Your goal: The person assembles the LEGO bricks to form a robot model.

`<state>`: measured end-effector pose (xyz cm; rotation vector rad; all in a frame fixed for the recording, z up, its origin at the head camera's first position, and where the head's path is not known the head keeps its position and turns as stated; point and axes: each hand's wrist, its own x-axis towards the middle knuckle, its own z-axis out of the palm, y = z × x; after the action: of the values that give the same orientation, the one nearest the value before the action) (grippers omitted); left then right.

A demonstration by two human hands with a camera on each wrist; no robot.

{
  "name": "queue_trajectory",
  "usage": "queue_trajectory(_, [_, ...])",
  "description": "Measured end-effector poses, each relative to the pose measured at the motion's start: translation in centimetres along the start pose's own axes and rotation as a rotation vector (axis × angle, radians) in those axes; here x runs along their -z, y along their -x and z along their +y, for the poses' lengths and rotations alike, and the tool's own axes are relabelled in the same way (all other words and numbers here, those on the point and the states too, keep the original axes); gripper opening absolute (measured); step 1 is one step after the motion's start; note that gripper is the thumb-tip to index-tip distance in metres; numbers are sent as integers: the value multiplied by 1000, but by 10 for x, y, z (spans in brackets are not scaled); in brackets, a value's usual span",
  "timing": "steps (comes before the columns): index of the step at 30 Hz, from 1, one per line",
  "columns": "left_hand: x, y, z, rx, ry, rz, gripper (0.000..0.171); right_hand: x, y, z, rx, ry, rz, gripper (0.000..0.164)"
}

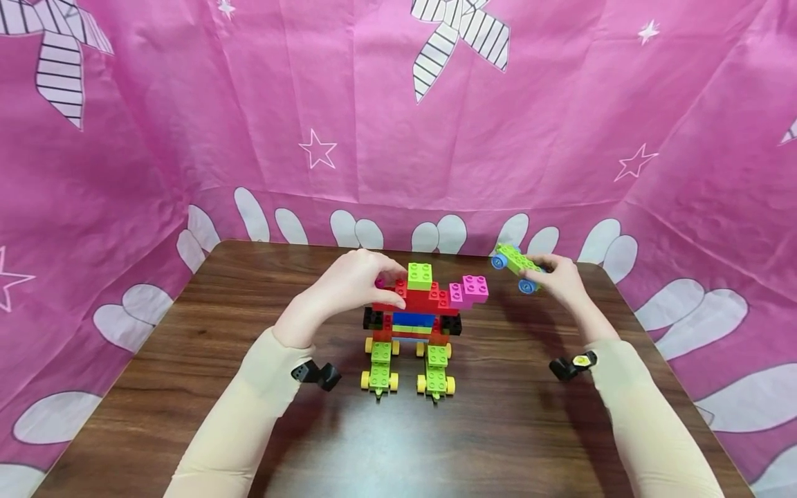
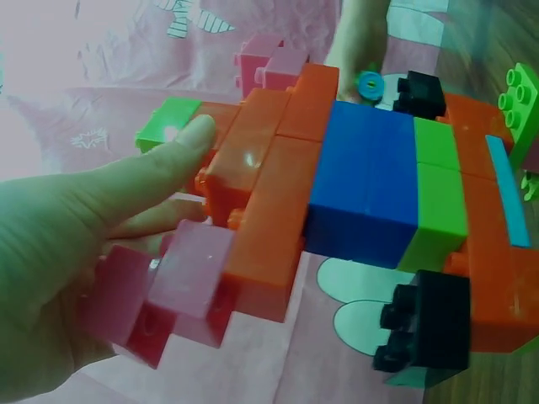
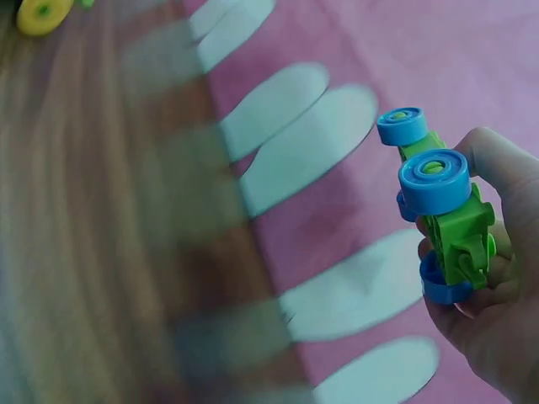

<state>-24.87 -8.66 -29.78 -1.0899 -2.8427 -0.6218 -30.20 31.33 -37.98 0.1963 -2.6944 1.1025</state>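
A robot-shaped figure of toy building blocks (image 1: 420, 300) stands upright on the table. It has red and blue body blocks, a lime head block (image 1: 420, 277), pink arm blocks (image 1: 470, 290) and feet on yellow wheels (image 1: 380, 377). My left hand (image 1: 358, 280) grips its red upper part from the left, thumb in front and fingers behind, partly hidden. Off to the right, my right hand (image 1: 563, 280) holds a lime-green toy block car base (image 1: 514, 259) with blue wheels (image 3: 434, 181) in the air. The car base is tilted and apart from the figure.
The figure stands on a dark brown wooden table (image 1: 517, 422). A pink patterned cloth (image 1: 386, 166) hangs behind the table and along both sides. Black wrist cameras (image 1: 316, 374) sit on both cream sleeves (image 1: 641, 408).
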Motion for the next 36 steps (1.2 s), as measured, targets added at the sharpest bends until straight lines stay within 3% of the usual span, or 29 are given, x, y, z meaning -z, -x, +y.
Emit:
queue_trajectory(6, [12,-1,-2,2,59,61,51,11,-11,-43,45,-104,-34,43])
queue_trajectory(15, [36,-10,2,-11,68,113,56,14,-21,-104,119,-392,-94,28])
queue_trajectory(20, [50,-16,8,9,94,184,57,14,-21,-133,143,-441,-133,26])
queue_trajectory(27, [62,-24,16,-58,148,260,55,7,-16,-164,202,-433,-206,29])
queue_trajectory(36, [64,-32,23,-102,158,258,53,-5,-11,-197,304,-422,-291,34])
